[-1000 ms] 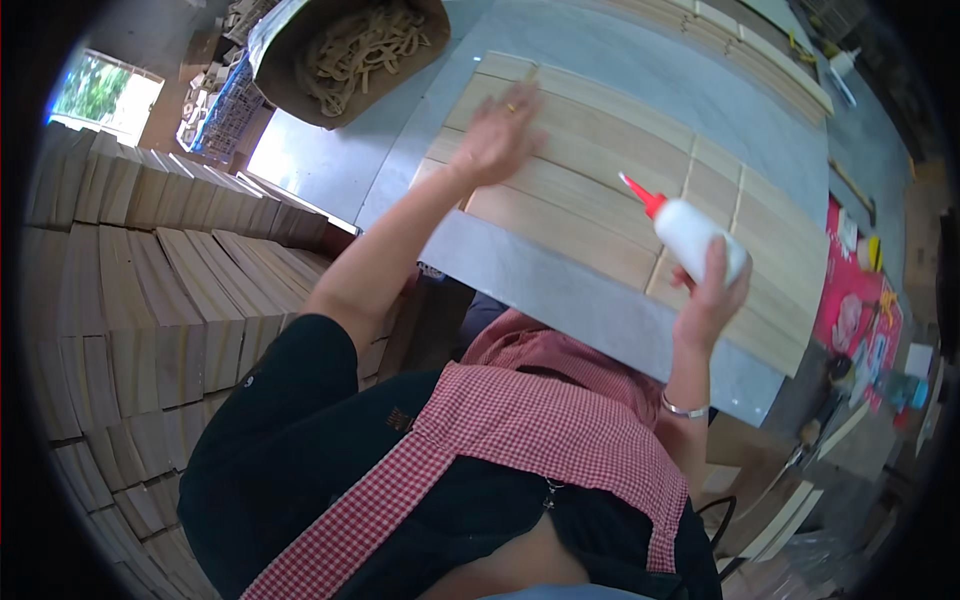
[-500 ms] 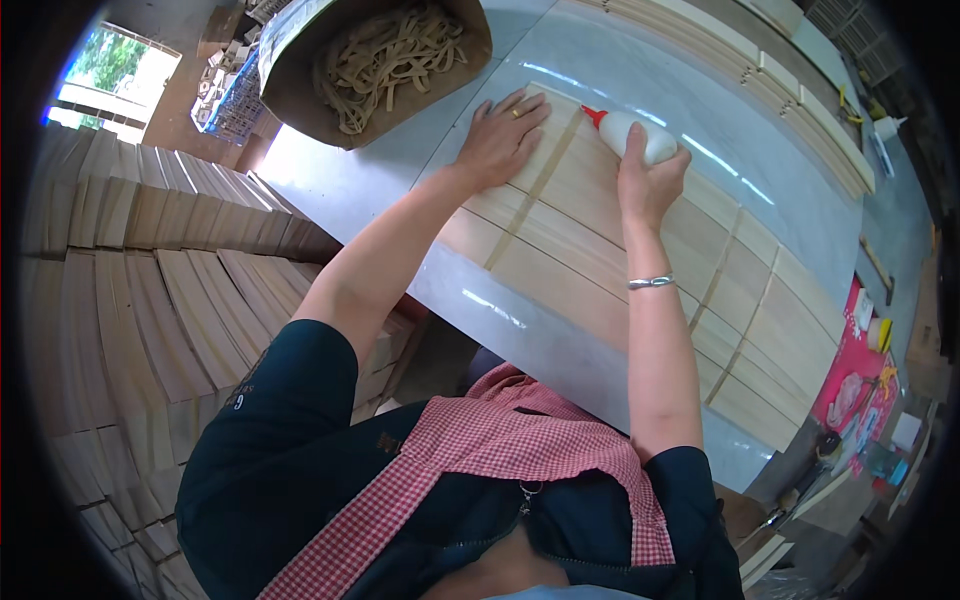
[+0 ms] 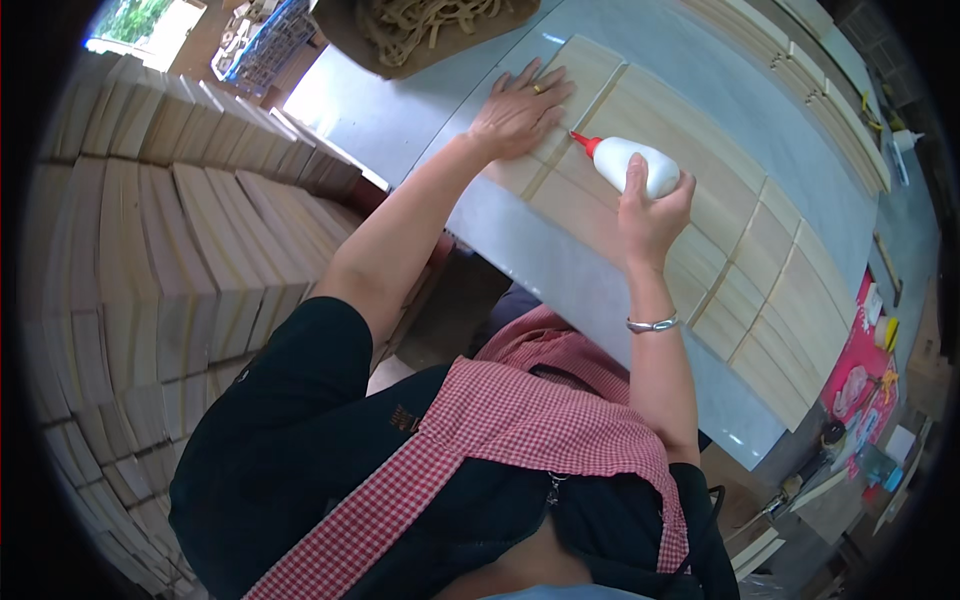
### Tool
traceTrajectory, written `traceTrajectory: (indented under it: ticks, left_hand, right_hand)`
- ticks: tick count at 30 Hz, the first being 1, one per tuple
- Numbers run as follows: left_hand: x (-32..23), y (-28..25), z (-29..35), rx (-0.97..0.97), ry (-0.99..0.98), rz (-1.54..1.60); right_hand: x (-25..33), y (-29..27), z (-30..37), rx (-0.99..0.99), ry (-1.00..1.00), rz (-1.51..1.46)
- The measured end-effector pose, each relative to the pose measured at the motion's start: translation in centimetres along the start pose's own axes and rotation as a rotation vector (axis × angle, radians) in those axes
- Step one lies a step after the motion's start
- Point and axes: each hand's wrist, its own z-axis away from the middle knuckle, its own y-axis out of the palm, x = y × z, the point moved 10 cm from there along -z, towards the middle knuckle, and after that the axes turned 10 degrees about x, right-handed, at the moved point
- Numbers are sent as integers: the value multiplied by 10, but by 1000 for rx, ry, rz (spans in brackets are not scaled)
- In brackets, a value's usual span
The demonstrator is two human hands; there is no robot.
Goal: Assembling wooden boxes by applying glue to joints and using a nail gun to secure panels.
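Note:
In my right hand is a white squeeze bottle with a red pointed nozzle, tilted so the tip is down at a groove in the pale wooden boards. A white line, apparently glue, lies along the groove from its far end to the nozzle; nearer me the groove looks bare. My left hand lies flat with fingers spread on the left end of the boards, holding nothing. The boards lie side by side on a grey table, with more grooves across their right part.
A brown paper bag of tan bands sits at the far left of the table. Tall stacks of wooden boards rise on my left. Long wood strips line the far edge. A red surface with small items is at right.
The bottle's nozzle has moved toward me along the groove, and a white line now shows behind it. My left hand stays flat on the boards. The whole view has shifted somewhat.

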Motion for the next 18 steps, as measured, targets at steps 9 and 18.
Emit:
traceTrajectory:
  ticks: [9,18]
  left_hand:
    - [11,10,24,-14,-49,-12]
    - [-5,27,-9,63,-8,-39]
  right_hand:
    - [22,8,70,83,-139,64]
    - [-2,-14,94,158,-26,-201]
